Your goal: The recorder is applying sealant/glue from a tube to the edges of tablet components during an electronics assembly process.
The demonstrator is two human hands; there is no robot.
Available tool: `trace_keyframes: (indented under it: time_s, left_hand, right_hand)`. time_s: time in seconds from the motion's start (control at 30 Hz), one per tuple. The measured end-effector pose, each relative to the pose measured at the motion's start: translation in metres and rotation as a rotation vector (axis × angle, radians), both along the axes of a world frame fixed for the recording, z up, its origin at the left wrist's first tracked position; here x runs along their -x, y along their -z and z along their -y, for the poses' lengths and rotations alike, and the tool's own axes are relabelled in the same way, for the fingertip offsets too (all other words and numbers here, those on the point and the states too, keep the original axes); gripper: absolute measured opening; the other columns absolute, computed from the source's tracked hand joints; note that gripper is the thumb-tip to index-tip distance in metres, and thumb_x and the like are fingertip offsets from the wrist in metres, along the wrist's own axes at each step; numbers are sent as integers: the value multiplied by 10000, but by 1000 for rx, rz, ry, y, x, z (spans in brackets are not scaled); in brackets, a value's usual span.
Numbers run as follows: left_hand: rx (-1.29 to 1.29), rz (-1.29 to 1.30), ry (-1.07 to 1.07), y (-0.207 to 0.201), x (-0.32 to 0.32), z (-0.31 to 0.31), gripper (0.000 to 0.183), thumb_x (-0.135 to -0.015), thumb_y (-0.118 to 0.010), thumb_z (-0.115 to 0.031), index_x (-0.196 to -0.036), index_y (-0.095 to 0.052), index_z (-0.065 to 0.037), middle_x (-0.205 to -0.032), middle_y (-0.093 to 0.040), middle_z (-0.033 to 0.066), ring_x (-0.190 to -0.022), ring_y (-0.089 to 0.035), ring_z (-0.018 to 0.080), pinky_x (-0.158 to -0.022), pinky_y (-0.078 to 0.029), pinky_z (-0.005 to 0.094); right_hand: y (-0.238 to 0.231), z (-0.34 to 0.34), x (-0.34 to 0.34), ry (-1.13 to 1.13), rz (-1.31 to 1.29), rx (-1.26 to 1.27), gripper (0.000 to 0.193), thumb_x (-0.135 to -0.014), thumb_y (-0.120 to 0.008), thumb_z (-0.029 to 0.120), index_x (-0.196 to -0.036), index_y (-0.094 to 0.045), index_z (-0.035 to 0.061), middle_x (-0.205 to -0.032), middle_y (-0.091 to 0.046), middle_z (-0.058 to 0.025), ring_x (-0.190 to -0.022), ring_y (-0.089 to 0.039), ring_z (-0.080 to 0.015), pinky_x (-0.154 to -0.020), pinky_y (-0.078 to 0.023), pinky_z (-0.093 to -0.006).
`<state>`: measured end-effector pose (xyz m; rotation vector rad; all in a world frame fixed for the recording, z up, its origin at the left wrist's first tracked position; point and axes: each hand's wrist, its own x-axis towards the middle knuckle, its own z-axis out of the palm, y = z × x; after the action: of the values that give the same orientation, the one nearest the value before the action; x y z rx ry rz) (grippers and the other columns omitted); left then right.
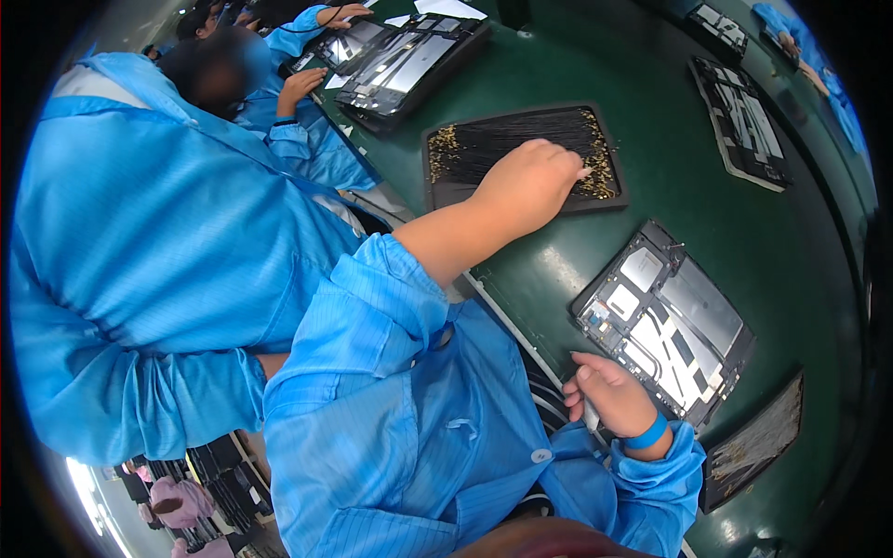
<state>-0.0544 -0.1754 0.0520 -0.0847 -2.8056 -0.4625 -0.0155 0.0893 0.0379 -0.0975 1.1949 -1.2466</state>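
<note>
From here I count one black rectangular tray [595,204]; thin black gold-tipped cables [507,139] inside, too many to tally; one second dark flat tray [714,484]; at least five flat black opened devices with silvery insides [665,325]; one blue wristband [646,433].

Left hand [532,184] out, right hand [614,398] in

Back upward, the left one reaches over the table [521,265] beyond its near edge, knuckles bent, fingertips mostly hidden, forearm [454,240] bare. By that edge the right curls its fingers inward, blue wristband [646,433] on.
</note>
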Motion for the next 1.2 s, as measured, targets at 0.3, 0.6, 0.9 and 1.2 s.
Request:
trace_keyframes:
  time_s: [0.3, 0.6, 0.9, 1.2]
  left_hand:
    - [54, -119, 424, -34, -45, -36, 127, -665, -517, -123, -770, -509, -54, -712, -505, 69, -688, -502, 199, -541, -408, 300]
    - [-30, -12, 654, -26, -87, -61, 181, -662, -529, -139, -813, -510, -40, -744, -493, 41, -689, -488, 165, -515, -392, 256]
    - [-125, 183, 585, -18, -101, -86, 229, -622, -580, -125, -838, -553, -56, -769, -532, 49, -681, -507, 189, -562, -428, 274]
    - [-279, 81, 508, 5, -104, -108, 316, -573, -654, -47, -880, -586, -76, -723, -521, 39, -692, -494, 208, -612, -428, 298]
  right_hand:
    - [-25, 21, -11, 426, -114, -3, 464, -849, -431, 248, -1207, -299, -16, -853, -528, -98, -599, -478, -118, -503, -411, -218]
    - [-41, -2, -25, 235, -548, -190, 280, -826, -488, 220, -994, -531, 1, -798, -577, -55, -716, -516, -116, -650, -423, -228]
    - [-25, -15, -25, 226, -308, -166, 253, -791, -532, 267, -872, -572, 31, -755, -571, -31, -663, -504, -99, -602, -416, -225]
    - [-12, -31, -30, 375, -102, -20, 193, -805, -525, 203, -863, -571, 25, -767, -558, 1, -676, -476, -55, -600, -400, -188]
